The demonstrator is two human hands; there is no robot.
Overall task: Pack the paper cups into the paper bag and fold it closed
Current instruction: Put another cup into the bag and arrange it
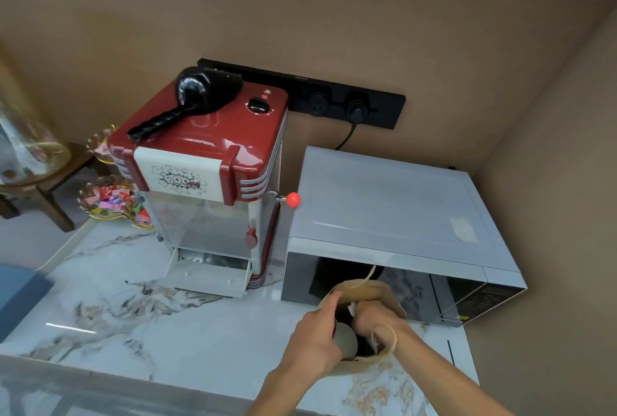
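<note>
A brown paper bag [370, 292] with twine handles stands open on the marble counter in front of the microwave. My left hand [314, 335] grips a pale paper cup [345, 342] at the bag's mouth, the cup partly inside. My right hand [374, 319] reaches into the bag from the right, fingers curled over its near rim by a twine handle. The bag's inside is dark and I cannot see what else it holds.
A silver microwave [394, 215] sits right behind the bag. A red popcorn machine [207, 175] with a black scoop on top stands to its left. Glass dishes of coloured wrappers [110, 198] rest at the counter's far left. The marble counter [133, 315] stretches left of the bag.
</note>
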